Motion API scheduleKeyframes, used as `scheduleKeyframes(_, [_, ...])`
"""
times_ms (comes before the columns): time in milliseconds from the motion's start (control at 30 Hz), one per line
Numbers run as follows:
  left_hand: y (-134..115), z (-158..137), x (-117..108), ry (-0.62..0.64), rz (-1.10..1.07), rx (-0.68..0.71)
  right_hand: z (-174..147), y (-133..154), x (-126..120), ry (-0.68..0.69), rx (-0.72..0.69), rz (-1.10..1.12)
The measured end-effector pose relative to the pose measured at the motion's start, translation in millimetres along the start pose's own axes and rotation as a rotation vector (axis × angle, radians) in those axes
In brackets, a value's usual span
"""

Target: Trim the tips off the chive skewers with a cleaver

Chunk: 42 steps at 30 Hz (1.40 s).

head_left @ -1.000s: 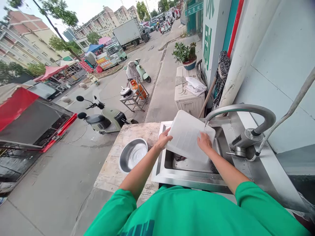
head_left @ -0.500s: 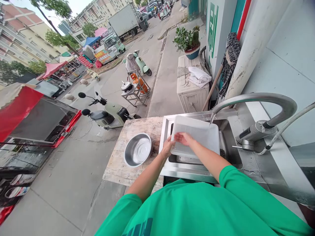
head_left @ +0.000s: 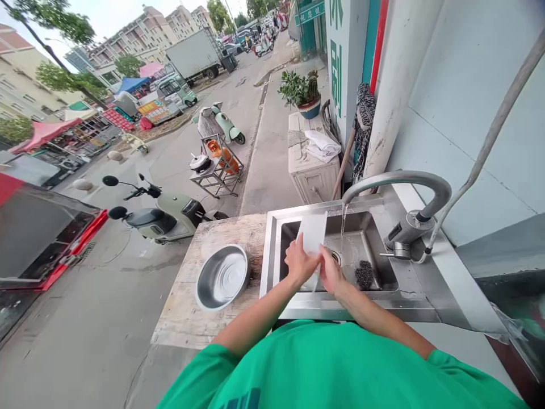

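Note:
Over the left half of the steel sink (head_left: 272, 250), a translucent white plastic box (head_left: 312, 230) is tipped up on its side, one narrow face towards me. My left hand (head_left: 300, 262) is closed around its near left part, thumb pointing up along that face. My right hand (head_left: 331, 271) grips the box's near right edge, close beside the left. Water runs from the curved faucet (head_left: 402, 177) into the sink, to the right of the box. A dark steel-wool scrubber (head_left: 364, 275) lies in the basin's right part.
A round metal basin (head_left: 224, 277) stands on the worn wooden board (head_left: 183, 318) left of the sink. Behind the sink are a boxy outdoor unit (head_left: 317, 179) with a white cloth (head_left: 322, 146) and potted plant (head_left: 309, 106), and a mop (head_left: 363, 119). A scooter (head_left: 170, 213) is parked beyond the board.
The plastic box has been turned from lying broad over the sink to standing edge-on, further left. My right hand has moved from its inside to its near edge. The view has shifted right.

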<state>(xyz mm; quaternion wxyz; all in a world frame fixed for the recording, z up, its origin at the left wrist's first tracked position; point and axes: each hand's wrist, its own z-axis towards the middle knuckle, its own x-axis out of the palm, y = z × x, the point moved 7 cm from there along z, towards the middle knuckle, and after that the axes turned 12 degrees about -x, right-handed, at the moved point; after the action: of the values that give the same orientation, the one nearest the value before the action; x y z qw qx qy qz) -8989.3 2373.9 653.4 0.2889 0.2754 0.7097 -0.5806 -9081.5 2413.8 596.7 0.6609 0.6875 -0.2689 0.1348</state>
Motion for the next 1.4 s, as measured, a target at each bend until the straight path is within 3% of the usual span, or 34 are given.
scheduleKeyframes(67, [-21.5, -13.4, 18.5, -0.003, 0.075, 0.175, 10.6, 9.1, -30.9, -0.282, 0.037, 0.076])
scheduleKeyframes(133, [-35.1, -25.6, 31.9, 0.006, 0.047, 0.360, 18.7, 20.1, -63.8, -0.440, 0.094, 0.082])
scheduleKeyframes(300, [-50.0, -51.0, 50.8, 0.085, 0.054, 0.780, 34.5, 47.5, -120.4, -0.497, 0.108, 0.137])
scheduleKeyframes(400, [-59.9, -55.8, 65.4, 0.192, 0.141, 0.902, 37.8, 50.4, -142.6, -0.514, 0.090, 0.164])
scheduleKeyframes(700, [-92.3, -42.6, 91.3, 0.442, 0.070, 0.925, 29.7, 35.5, -193.4, -0.484, 0.106, 0.225])
scheduleKeyframes(867, [-89.2, -35.3, 94.2, 0.471, 0.082, 0.924, 25.6, 38.1, -189.9, -0.414, 0.132, 0.261])
scheduleKeyframes(1133, [-89.7, -34.0, 99.8, 0.490, 0.181, 0.962, 16.8, 39.5, -183.5, -0.449, 0.179, 0.316])
scheduleKeyframes(1400, [-103.0, -13.5, 106.7, 0.557, 0.073, 0.835, 7.0, 28.0, -210.0, -0.406, 0.204, 0.212])
